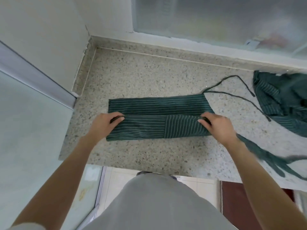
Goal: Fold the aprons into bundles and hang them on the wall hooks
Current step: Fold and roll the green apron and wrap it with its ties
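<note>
- I'm seeing the left hand (106,123) and right hand (216,125) pinching the folded striped apron (154,113) edge on the terrazzo counter (149,77).
- A second crumpled apron (285,97) is lying far right.

Lighting: bright, soft daylight through the frosted window (216,17) at top; shadows faint, only a thin one under the apron (157,118). Glare: mild on the pane. Distortion: wide-angle bowing at edges (counter (149,77) lines curve). Blur: the straps (272,156) at lower right smear; centre sharp.
</note>
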`<action>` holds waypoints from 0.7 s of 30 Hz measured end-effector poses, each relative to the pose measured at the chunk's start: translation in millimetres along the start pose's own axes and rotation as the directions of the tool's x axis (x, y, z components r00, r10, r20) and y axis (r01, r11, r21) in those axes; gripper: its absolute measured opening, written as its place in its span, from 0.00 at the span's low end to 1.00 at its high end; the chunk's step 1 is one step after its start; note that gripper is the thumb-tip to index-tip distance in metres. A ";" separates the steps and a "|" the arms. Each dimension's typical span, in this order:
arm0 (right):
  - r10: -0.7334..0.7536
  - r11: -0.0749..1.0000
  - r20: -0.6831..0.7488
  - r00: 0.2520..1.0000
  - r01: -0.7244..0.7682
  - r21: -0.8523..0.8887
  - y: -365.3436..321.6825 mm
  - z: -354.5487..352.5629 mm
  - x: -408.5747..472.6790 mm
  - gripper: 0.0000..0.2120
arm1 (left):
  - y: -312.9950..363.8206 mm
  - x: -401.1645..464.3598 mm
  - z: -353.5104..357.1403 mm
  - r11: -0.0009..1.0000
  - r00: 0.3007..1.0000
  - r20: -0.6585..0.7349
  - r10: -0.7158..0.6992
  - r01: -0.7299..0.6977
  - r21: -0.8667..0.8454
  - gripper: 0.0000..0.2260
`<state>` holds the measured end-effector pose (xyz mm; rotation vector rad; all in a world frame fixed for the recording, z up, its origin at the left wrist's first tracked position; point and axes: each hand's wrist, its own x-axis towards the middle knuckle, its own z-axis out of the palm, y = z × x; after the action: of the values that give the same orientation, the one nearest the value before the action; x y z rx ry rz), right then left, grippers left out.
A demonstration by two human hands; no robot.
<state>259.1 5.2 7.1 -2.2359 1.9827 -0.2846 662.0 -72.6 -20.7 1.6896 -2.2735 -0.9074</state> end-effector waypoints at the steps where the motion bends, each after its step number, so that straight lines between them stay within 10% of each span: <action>1: 0.024 1.000 0.020 1.000 -0.024 0.005 6.8 -1.6 18.7 0.07 | 0.5 13.7 -4.3 0.999 1.000 -0.023 -0.013 0.014 0.032 0.11; 11: 0.245 0.969 0.354 0.902 -0.228 -0.091 30.2 43.1 112.3 0.14 | -5.9 78.8 11.8 0.946 0.971 -0.022 -0.238 0.237 0.221 0.14; 21: 0.291 0.910 0.308 0.906 -0.162 -0.382 28.0 64.8 128.4 0.15 | -6.6 94.5 11.0 0.858 0.952 -0.063 -0.300 0.298 0.419 0.14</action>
<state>261.8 -127.0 -56.0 -2.0049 2.1830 0.5104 629.6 -155.9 -53.7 2.2730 -2.3784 -0.4743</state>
